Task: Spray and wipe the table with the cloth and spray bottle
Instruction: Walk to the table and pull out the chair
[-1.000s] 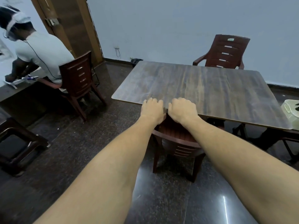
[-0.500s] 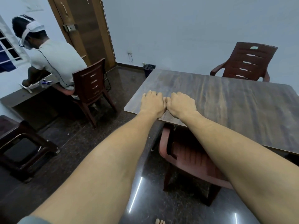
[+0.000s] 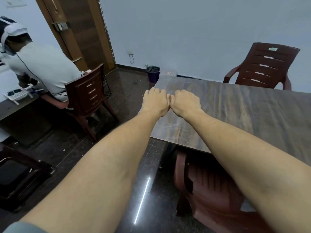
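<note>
The wooden table (image 3: pixel 244 115) fills the right half of the head view, its left corner nearest to me. Both my arms stretch forward over that corner. My left hand (image 3: pixel 155 101) and my right hand (image 3: pixel 184 102) sit side by side, thumbs touching, backs up, fingers curled under into fists. Neither hand holds anything. The left fist hangs over the table's left edge, the right one over the tabletop. No cloth or spray bottle is in view.
A brown plastic chair (image 3: pixel 210 190) is tucked under the near edge, and another chair (image 3: pixel 267 64) stands at the far side. A person sits on a chair (image 3: pixel 87 91) at a desk on the left. A dark bin (image 3: pixel 152 74) stands by the wall, a low stool (image 3: pixel 16 175) at lower left.
I have come closer to the table's left corner. Both fists, still together, have gone from the near edge to farther over the tabletop.
</note>
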